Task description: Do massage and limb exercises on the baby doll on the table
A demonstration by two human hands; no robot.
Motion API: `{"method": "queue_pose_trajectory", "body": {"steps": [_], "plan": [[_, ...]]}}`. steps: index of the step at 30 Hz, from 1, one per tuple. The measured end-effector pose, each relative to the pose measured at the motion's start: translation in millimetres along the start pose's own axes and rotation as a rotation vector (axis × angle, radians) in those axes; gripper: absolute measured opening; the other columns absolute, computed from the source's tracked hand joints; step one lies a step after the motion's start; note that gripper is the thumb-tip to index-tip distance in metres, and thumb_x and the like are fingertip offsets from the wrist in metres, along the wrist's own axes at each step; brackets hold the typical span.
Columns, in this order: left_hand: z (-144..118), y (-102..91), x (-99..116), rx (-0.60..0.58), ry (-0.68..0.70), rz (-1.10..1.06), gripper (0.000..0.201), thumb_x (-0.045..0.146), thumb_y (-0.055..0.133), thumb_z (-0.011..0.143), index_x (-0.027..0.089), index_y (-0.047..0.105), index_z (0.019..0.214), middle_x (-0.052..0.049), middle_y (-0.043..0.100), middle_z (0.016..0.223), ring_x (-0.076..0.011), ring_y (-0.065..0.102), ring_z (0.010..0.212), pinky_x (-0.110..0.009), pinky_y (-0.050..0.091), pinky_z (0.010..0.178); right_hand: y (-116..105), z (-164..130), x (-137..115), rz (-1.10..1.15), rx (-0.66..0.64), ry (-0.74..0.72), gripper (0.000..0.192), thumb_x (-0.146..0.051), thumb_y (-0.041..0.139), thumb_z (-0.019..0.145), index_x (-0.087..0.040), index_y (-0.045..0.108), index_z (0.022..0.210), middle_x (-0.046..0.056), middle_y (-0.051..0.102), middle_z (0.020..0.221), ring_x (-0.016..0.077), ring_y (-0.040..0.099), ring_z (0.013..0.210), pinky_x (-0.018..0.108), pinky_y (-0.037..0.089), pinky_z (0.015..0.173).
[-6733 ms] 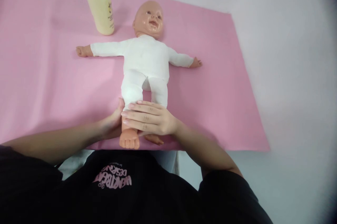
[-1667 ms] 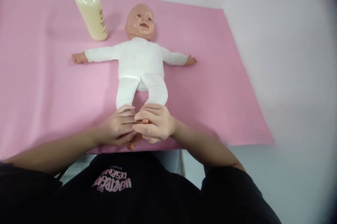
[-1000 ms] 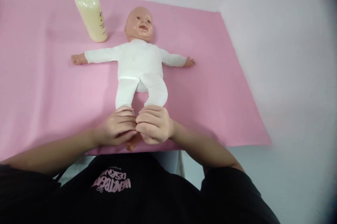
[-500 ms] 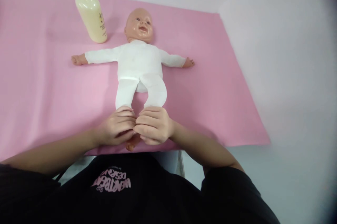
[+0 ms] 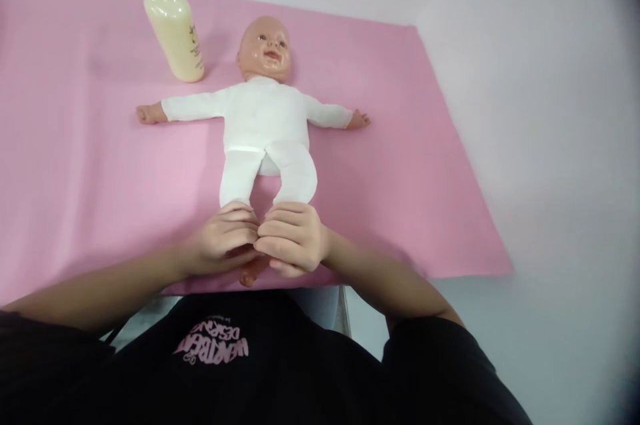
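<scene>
Clasping the doll's (image 5: pixel 265 122) feet: left hand (image 5: pixel 220 245) and right hand (image 5: pixel 293 238), grips curled shut, fingertips touching.

We took it for an infant-care practice room: baby doll (image 5: pixel 267 117) on pink sheet (image 5: pixel 90 165), lotion bottle (image 5: pixel 173 18), plain white desk (image 5: pixel 540 145).

The black shirt (image 5: pixel 225 372) carries pink lettering, seen upside down from the head camera; it seems to read "WENTBENT DESIGNS", though the letters are not sure. The bottle (image 5: pixel 173 18) has small dark print, too small to read
</scene>
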State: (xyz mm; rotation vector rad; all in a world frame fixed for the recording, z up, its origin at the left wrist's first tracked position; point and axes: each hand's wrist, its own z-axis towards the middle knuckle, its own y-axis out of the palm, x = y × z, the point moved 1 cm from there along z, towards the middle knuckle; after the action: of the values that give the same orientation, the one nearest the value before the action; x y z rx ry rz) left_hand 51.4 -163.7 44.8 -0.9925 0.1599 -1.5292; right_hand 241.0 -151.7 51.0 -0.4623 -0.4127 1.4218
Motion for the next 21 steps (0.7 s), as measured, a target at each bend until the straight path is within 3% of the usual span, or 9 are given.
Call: {"method": "queue_pose_trajectory", "body": {"steps": [4, 7, 13, 21], "plan": [[-2.1, 1.5, -2.0, 0.012, 0.021, 0.000, 0.013, 0.025, 0.059, 0.101, 0.021, 0.059, 0.088, -0.001, 0.067, 0.080, -0.0159, 0.065, 0.081, -0.037, 0.056, 0.085, 3.1, -2.3, 1.3, -0.033, -0.022, -0.017, 0.036, -0.049, 0.048, 0.100, -0.020, 0.066, 0.087, 0.000, 0.061, 0.071, 0.0135, 0.058, 0.065, 0.028, 0.051, 0.063], [-4.1, 2.4, -2.8, 0.039, 0.018, -0.008, 0.014, 0.027, 0.058, 0.102, 0.021, 0.060, 0.089, -0.002, 0.070, 0.082, -0.0163, 0.067, 0.081, -0.038, 0.056, 0.087, 4.0, -4.7, 3.1, -0.056, -0.046, -0.031, 0.031, -0.049, 0.056, 0.097, -0.021, 0.067, 0.093, 0.000, 0.062, 0.076, 0.0124, 0.057, 0.067, 0.027, 0.051, 0.065], [-3.3, 1.9, -1.1, 0.067, 0.040, 0.034, 0.011, 0.027, 0.060, 0.101, 0.021, 0.062, 0.091, -0.002, 0.071, 0.082, -0.0167, 0.068, 0.081, -0.038, 0.056, 0.085, 3.6, -9.8, 4.8, -0.034, -0.271, -0.105, 0.026, -0.044, 0.057, 0.097, -0.021, 0.067, 0.099, 0.002, 0.063, 0.084, 0.0133, 0.058, 0.072, 0.031, 0.052, 0.070], [1.6, -2.4, 0.3, 0.053, 0.069, 0.035, 0.012, 0.021, 0.058, 0.100, 0.020, 0.058, 0.088, -0.001, 0.065, 0.078, -0.0150, 0.063, 0.077, -0.037, 0.057, 0.083, 3.3, -7.5, -0.1, -0.057, -0.138, -0.017, 0.011, -0.024, 0.053, 0.095, -0.020, 0.063, 0.094, 0.001, 0.063, 0.080, 0.0126, 0.059, 0.070, 0.028, 0.053, 0.070]]}}
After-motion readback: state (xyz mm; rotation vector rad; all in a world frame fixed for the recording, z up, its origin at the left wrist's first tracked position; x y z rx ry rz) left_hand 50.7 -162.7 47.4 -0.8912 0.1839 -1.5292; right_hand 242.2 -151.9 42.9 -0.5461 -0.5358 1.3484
